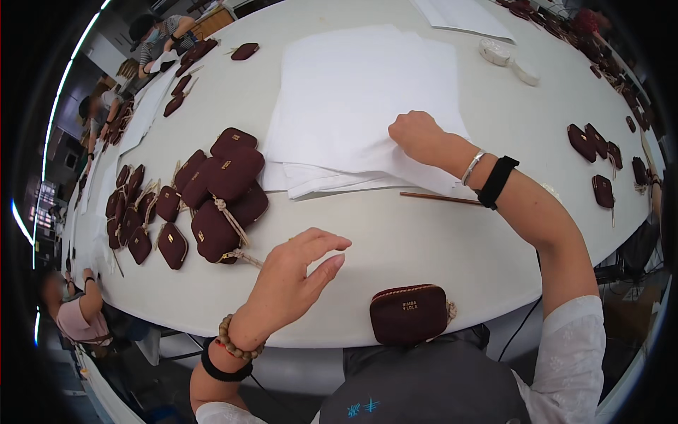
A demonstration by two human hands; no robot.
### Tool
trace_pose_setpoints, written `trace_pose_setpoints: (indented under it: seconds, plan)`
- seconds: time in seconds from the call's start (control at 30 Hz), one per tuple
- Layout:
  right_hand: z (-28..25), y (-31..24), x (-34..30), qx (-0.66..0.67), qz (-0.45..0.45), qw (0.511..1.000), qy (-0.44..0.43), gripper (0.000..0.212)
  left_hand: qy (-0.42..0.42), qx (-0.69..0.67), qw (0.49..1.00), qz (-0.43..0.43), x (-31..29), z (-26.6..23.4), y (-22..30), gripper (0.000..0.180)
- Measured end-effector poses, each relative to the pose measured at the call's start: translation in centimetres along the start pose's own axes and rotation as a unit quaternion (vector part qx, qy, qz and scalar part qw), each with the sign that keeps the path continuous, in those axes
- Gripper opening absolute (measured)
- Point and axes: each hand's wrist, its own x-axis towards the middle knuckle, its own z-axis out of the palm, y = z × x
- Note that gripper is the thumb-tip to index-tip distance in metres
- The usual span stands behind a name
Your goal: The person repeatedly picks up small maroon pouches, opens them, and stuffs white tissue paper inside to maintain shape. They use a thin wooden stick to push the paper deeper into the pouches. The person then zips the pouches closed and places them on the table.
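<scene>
My left hand point(289, 272) is over the table with thumb and fingers apart, holding nothing. Just beyond it lies a pile of dark maroon zip pouches point(236, 173) with beige cord pulls. My right hand point(424, 138) is closed at the right side of a stack of white paper sheets point(353, 85); the top sheet bends around it, though the fingertips are hidden. Directly in front of me, near the table edge, a single maroon pouch point(408, 314) stands with its zip side up and a cord knot at its right.
A thin brown stick point(438, 197) lies below the paper. Two white tape rolls point(496, 51) sit at the far right. More small pouches point(602, 189) lie along the right side, others point(127, 226) at left. Several people work around the table point(318, 311).
</scene>
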Motion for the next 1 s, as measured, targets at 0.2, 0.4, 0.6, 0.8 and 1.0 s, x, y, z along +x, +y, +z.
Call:
trace_pose_setpoints:
  seconds: [0.2,0.4,0.6,0.8,1.0]
  plan:
    - [-0.4,-1.3,-1.7,0.095,0.002,0.995,-0.029,0.005,0.034,0.037,0.998,0.021,5.7,0.6,-2.2,0.019]
    - [0.5,1.6,0.0,0.029,0.048,0.998,-0.001,0.009,0.086,0.104,0.990,0.038,12.1,2.5,-5.0,0.019]
    - [0.5,2.0,-0.1,0.082,0.065,0.994,0.006,0.007,0.106,0.193,0.969,0.109,15.1,4.7,-5.6,0.022]
    - [1.0,2.1,0.1,0.057,0.083,0.995,0.012,0.010,0.106,0.206,0.962,0.143,16.3,5.7,-5.6,0.019]
    - [0.8,2.2,0.1,0.081,0.074,0.994,0.007,0.007,0.048,0.079,0.995,0.047,16.8,5.2,-5.5,0.014]
